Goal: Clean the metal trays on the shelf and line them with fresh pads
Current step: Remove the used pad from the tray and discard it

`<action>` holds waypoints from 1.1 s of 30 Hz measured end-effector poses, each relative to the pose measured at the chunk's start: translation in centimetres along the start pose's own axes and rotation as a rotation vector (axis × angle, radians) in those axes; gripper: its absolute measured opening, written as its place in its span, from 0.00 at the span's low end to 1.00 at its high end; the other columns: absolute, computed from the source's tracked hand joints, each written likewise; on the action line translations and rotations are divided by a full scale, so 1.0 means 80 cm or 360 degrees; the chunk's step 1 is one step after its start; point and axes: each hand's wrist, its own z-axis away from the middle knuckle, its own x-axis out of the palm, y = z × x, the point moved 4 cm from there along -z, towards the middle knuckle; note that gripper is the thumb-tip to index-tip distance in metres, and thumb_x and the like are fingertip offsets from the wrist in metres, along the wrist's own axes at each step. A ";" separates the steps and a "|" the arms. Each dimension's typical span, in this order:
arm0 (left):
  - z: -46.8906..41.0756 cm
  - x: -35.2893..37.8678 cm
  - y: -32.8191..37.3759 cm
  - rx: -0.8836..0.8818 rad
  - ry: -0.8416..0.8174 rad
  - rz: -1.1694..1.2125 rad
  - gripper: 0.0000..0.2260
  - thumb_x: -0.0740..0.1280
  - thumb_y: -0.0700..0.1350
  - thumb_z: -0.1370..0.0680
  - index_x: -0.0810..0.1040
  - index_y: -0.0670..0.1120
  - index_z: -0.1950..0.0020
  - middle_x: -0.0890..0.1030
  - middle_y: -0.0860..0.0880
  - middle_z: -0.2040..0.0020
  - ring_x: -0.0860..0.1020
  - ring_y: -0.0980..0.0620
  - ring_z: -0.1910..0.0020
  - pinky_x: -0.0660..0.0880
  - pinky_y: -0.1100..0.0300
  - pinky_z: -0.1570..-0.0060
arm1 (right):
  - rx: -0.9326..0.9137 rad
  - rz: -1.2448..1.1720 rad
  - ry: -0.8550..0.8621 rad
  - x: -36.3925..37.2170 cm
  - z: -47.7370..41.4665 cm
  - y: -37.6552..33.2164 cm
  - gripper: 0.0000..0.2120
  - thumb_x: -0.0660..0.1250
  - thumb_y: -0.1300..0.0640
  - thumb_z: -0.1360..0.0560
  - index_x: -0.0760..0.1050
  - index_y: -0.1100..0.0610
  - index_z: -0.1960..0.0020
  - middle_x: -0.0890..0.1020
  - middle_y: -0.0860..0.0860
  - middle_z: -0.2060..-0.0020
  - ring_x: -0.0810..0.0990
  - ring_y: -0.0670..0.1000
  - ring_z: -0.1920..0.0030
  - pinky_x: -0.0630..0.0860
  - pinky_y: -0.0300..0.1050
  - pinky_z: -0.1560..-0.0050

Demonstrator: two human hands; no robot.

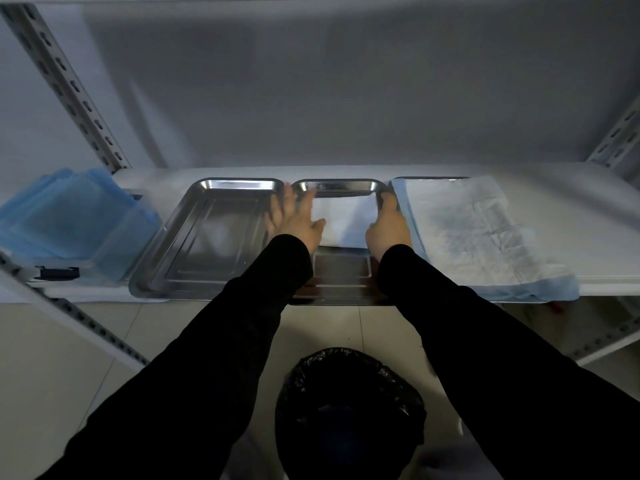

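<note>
pads (69, 216), blue and stacked, lie in a clear box at the far left of the shelf (588, 230). just beside them sits a large metal tray (207, 237), bare and unlined, its long axis running from the shelf's front edge toward the back wall.

next comes the left grip (294, 220), a bare hand with its fingers straight and spread. it lies flat at the left side of the middle tray (337, 186), over that tray's left wall and the left edge of the white pad (346, 216); it clasps nothing. this pad lies inside the middle tray, covering only the far part of its floor. the near part, toward the person, is bare metal.

the right grip (388, 226) lies along the middle tray's right wall, fingers pointing to the back, at the pad's right edge. whether it pinches that edge or only presses on it i cannot tell.

the two grips flank the pad, one on each side edge, about equally near to it. the tray's long axis runs away from the person, and the uncovered floor lies on the near side of both grips, so the coming move is probably a draw or unfold of the pad toward the front rim.

rightmost tray (433, 177) is already covered by a spread pad (478, 233) that overhangs the shelf's front. a black-lined bin (349, 410) stands on the floor below.
</note>
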 end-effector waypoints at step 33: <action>0.014 0.002 0.022 0.0143 -0.0185 0.0034 0.20 0.61 0.35 0.23 0.71 0.46 0.31 0.72 0.44 0.32 0.72 0.44 0.35 0.69 0.53 0.32 | -0.0360 0.0689 -0.0282 0.022 0.017 -0.023 0.16 0.60 0.48 0.23 0.78 0.59 0.49 0.79 0.53 0.59 0.76 0.52 0.59 0.72 0.42 0.59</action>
